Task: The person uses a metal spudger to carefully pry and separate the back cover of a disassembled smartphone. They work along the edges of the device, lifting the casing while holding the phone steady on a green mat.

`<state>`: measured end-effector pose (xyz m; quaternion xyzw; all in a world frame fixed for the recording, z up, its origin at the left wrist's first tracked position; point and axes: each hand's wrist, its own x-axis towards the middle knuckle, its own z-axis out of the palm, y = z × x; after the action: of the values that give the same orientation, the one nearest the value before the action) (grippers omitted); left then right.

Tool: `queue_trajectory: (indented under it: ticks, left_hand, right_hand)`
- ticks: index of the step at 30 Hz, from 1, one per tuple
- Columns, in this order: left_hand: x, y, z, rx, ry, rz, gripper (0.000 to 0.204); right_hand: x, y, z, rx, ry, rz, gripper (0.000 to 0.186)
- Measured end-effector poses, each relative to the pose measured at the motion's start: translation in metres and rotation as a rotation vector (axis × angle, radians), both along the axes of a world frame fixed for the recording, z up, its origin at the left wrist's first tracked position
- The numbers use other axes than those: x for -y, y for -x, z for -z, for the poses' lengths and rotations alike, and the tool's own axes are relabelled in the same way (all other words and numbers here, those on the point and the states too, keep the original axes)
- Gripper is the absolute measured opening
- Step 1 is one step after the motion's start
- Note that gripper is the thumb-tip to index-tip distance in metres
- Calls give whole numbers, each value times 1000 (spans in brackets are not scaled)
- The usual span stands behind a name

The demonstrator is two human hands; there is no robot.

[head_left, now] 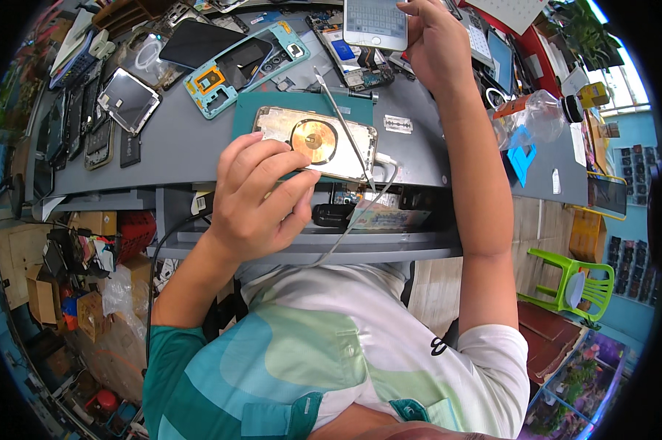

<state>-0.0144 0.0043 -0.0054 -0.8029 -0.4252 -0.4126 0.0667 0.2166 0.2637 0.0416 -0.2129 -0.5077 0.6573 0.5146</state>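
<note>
An opened phone back housing (316,143), with a round copper-coloured coil at its centre, is laid on a green mat (301,106) near the front edge of the grey desk (191,150). Its left end is pinched by the left hand (261,198), thumb below and fingers curled over the edge. A white cable (386,165) is plugged into its right end, and thin metal tweezers (344,125) are laid slantwise across it. A white smartphone (375,23) with a lit screen is gripped by the raised right hand (437,44) above the far side of the desk. A teal phone frame (246,66) and a razor blade (398,125) are placed nearby.
</note>
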Motion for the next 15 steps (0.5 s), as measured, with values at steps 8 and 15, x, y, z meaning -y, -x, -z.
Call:
queue_trajectory:
  ticks: [8,15]
  left_hand:
    - [0,0,-1,-1,-1,-1,29]
    - [0,-1,0,-2,-6,-6,29]
  right_hand:
    - [-3,-2,4,-74,-63,-95,85]
    - [-5,-1,1,-34,34,-12,85]
